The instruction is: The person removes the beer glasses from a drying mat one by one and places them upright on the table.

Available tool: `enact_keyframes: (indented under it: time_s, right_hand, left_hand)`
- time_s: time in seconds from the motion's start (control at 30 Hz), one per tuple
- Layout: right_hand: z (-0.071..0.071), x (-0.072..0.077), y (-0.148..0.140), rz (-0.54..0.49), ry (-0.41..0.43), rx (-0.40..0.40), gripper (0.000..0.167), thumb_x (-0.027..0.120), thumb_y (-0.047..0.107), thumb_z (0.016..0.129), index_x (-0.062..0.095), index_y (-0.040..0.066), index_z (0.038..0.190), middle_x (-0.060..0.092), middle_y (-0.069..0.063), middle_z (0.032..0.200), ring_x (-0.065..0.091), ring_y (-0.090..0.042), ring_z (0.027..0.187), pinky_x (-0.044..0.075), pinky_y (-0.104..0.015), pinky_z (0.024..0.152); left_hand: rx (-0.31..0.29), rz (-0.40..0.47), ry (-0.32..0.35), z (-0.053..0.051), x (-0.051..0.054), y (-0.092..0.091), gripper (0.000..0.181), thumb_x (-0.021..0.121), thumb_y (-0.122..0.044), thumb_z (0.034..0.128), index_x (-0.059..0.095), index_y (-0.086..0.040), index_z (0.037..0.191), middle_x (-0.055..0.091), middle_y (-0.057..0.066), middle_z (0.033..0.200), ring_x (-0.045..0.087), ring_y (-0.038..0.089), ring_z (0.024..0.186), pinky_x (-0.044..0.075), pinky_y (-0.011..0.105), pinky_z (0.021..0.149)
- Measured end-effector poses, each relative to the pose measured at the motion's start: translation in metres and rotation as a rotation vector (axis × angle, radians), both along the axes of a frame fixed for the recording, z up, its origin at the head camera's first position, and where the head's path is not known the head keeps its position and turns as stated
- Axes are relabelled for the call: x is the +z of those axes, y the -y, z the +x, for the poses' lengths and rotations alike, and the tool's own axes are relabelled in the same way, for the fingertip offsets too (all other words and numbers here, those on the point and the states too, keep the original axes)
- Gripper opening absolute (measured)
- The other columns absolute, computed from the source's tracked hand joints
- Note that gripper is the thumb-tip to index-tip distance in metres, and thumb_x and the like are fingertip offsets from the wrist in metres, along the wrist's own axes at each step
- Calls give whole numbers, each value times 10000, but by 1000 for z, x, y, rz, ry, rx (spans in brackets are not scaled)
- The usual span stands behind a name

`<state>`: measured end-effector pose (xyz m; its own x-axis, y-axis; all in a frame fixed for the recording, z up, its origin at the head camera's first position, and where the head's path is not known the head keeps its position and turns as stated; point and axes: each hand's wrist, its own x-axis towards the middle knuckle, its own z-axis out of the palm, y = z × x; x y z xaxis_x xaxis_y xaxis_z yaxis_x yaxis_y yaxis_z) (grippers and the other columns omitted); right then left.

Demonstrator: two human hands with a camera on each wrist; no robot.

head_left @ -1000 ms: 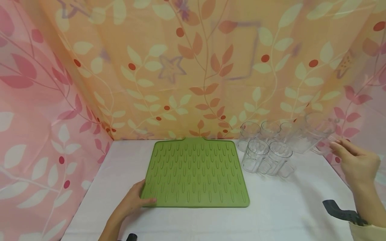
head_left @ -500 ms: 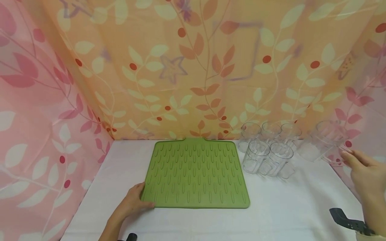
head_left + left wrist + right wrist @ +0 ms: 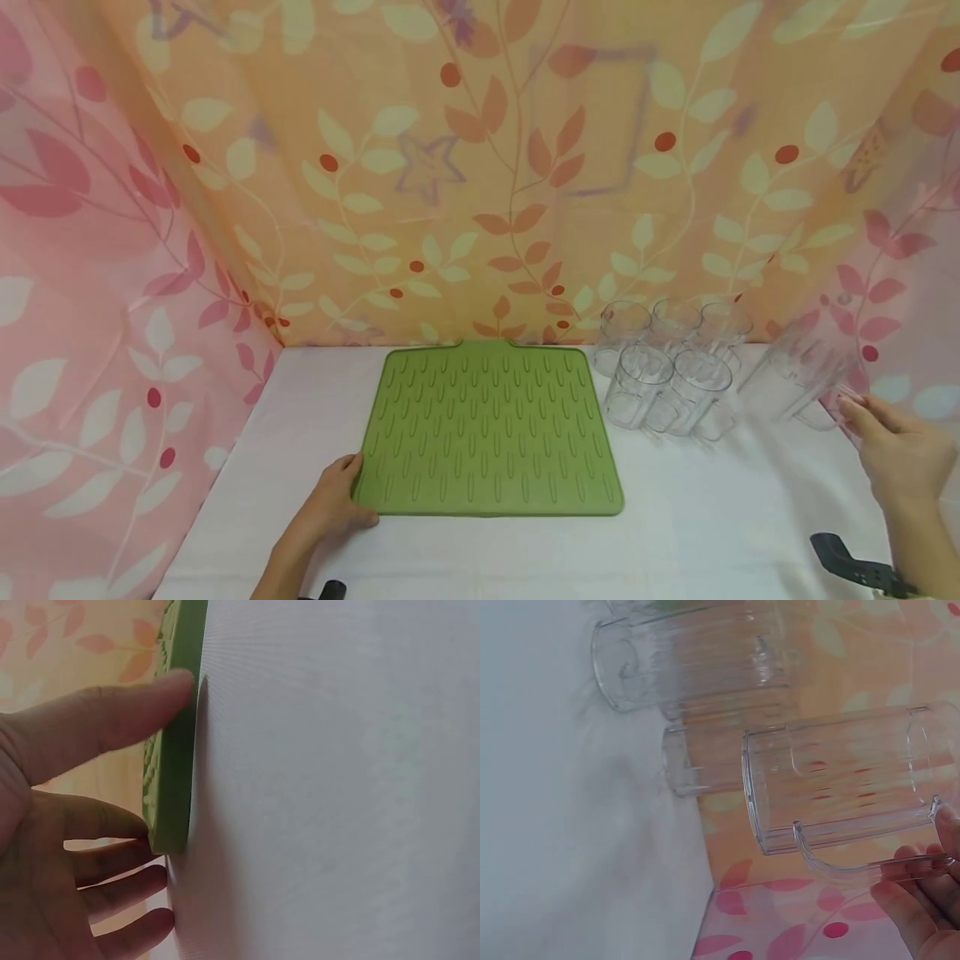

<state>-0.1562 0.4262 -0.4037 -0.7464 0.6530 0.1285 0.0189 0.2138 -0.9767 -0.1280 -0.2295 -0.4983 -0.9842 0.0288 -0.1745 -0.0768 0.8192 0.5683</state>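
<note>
In the head view, my left hand [image 3: 333,500] rests at the near left corner of a flat green mat [image 3: 491,429] with raised oval ridges. The left wrist view shows the straight thumb [image 3: 112,724] against the mat's front edge, and the other fingertips touching the corner's side. At the right, my right hand [image 3: 903,454] pinches the handle of a clear mug [image 3: 798,379]. This mug is held slightly tilted, its lower end apart from the table in the right wrist view, where its handle [image 3: 870,871] lies between thumb and fingers.
Several clear mugs [image 3: 637,387] stand close together right of the mat, near the back edge of the white table [image 3: 675,533]. Patterned cloth [image 3: 360,208] hangs behind the table and along both sides.
The right hand has moved right and then lower with the mug, which is now less tilted. The left thumb has slid left along the mat's front edge; the mat has stayed in place.
</note>
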Motion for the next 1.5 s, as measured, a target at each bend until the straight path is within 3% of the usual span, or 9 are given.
enact_keyframes:
  time_s: [0.13, 0.3, 0.43, 0.5, 0.73, 1.0, 1.17, 1.33, 1.5]
  right_hand:
    - [5, -14, 0, 62, 85, 2, 356, 714, 88, 873, 654, 429, 793, 568, 388, 638, 563, 191, 534, 441, -14, 479]
    - [7, -27, 2, 98, 99, 8, 301, 716, 86, 871, 685, 386, 882, 576, 390, 649, 579, 172, 527, 437, 9, 521]
    - [3, -36, 6, 137, 146, -19, 323, 741, 143, 860, 647, 191, 1165, 532, 422, 608, 552, 197, 511, 389, 49, 533]
    - [2, -39, 8, 128, 157, -30, 371, 745, 144, 856, 618, 97, 1201, 533, 421, 598, 552, 194, 505, 394, 42, 528]
    - [-6, -50, 12, 86, 136, -33, 262, 757, 130, 841, 718, 209, 1087, 572, 390, 597, 573, 166, 505, 431, 12, 524]
    - [-14, -60, 18, 62, 158, -26, 372, 734, 172, 862, 659, 31, 1199, 555, 397, 581, 557, 193, 519, 419, 15, 510]
    - [-17, -64, 17, 70, 199, -21, 447, 731, 223, 868, 616, 24, 1250, 530, 423, 574, 538, 210, 512, 415, 4, 490]
    - [-19, -67, 16, 101, 226, 3, 565, 698, 271, 894, 522, -78, 1303, 484, 460, 587, 511, 238, 522, 401, 16, 487]
    - [-21, -69, 17, 130, 230, 14, 558, 679, 288, 908, 532, -59, 1319, 454, 479, 598, 492, 261, 543, 397, 20, 507]
  left_hand:
    - [5, -24, 13, 4, 0, -1, 1037, 897, -85, 591, 331, 157, 1426, 390, 339, 1435, 346, 541, 1330, 336, 640, 1087]
    - [2, -27, 2, 7, 2, -3, 1031, 898, -104, 594, 340, 159, 1420, 391, 342, 1432, 353, 538, 1326, 333, 639, 1090]
    - [9, -25, 9, 7, 2, -2, 1034, 898, -128, 603, 337, 151, 1426, 390, 337, 1438, 350, 534, 1330, 326, 642, 1093]
    - [12, -21, 14, 6, 2, -1, 1034, 897, -146, 611, 337, 144, 1430, 389, 333, 1442, 347, 534, 1333, 324, 644, 1094]
    - [19, -10, 7, 4, 2, -1, 1020, 899, -163, 613, 356, 140, 1423, 405, 332, 1432, 354, 535, 1327, 332, 644, 1086]
    - [21, -18, -1, 0, 3, -1, 1033, 909, -179, 604, 361, 140, 1420, 407, 331, 1434, 361, 530, 1324, 339, 641, 1085]
    - [26, -25, -2, -1, 3, -2, 1039, 908, -193, 606, 358, 132, 1426, 402, 324, 1442, 366, 526, 1324, 344, 639, 1084]
    - [25, -36, -3, -2, 4, -2, 1036, 904, -195, 610, 357, 127, 1429, 402, 319, 1445, 372, 520, 1323, 345, 637, 1084]
    - [33, -37, 14, -2, 5, -3, 1033, 903, -197, 617, 355, 125, 1432, 401, 316, 1447, 365, 520, 1329, 342, 641, 1083]
